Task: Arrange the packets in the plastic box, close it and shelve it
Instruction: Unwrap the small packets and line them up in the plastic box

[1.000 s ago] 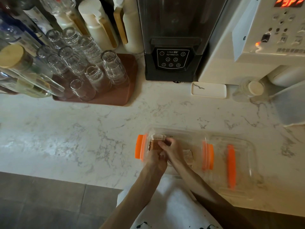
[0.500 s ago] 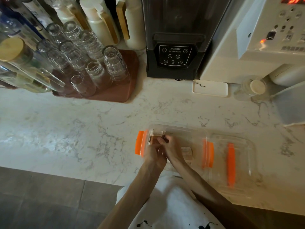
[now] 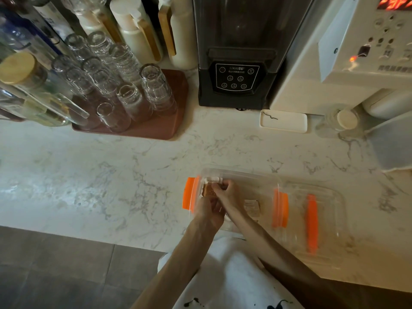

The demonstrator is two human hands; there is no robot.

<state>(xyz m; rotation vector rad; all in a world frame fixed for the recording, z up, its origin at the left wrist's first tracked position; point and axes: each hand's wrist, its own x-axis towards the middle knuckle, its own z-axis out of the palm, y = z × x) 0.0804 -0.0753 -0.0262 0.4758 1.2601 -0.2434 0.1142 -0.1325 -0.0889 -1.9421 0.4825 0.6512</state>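
Packets are being set in order at the left end of the clear box point(image 3: 245, 175), which sits on the desk point(image 3: 111, 186) near the person's edge. Compared with a second ago, both hands have moved a little toward the far left corner. The left hand point(image 3: 208, 211) holds the brown packet point(image 3: 209, 191) from below and the right hand point(image 3: 230, 194) pinches its top, next to a white packet point(image 3: 213, 180) at the wall. Another packet point(image 3: 252, 206) lies flat in the middle of the box and has not moved. The lid point(image 3: 330, 208) is still off, just beside the box on the right. I judge that arranging is not finished, so closing and shelving must wait.
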